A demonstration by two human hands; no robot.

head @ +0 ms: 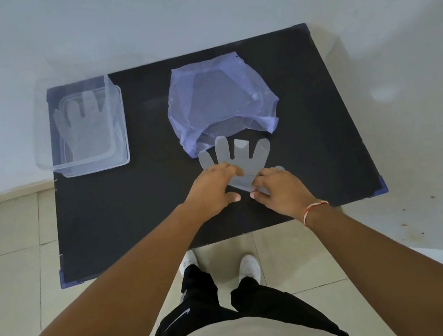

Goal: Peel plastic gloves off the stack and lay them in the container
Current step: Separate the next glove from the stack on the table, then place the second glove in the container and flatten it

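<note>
Gloves (237,157), thin see-through plastic, lie as a flat stack on the black table (139,211), fingers pointing away from the person, fingertips just reaching the open mouth of a crumpled bluish plastic bag (220,97). Stack sits mid-table, nearer the front edge. Left hand (215,190) palm down on the cuff end, left side, fingers pressed flat on the plastic, thumb out toward the other hand. Right hand (279,187) at the cuff end, right side, fingers curled onto the edge of the plastic; looks like a pinch, but can't tell whether a layer is actually caught between thumb and finger. Thumb tips of both hands near each other, not touching. Red and white thread band (313,209) on right wrist. Clear plastic container (122,143) at the far left corner of the table, overhanging the left edge a bit, well apart from the stack. One glove (84,126) already lies flat inside it, fingers pointing away.
</note>
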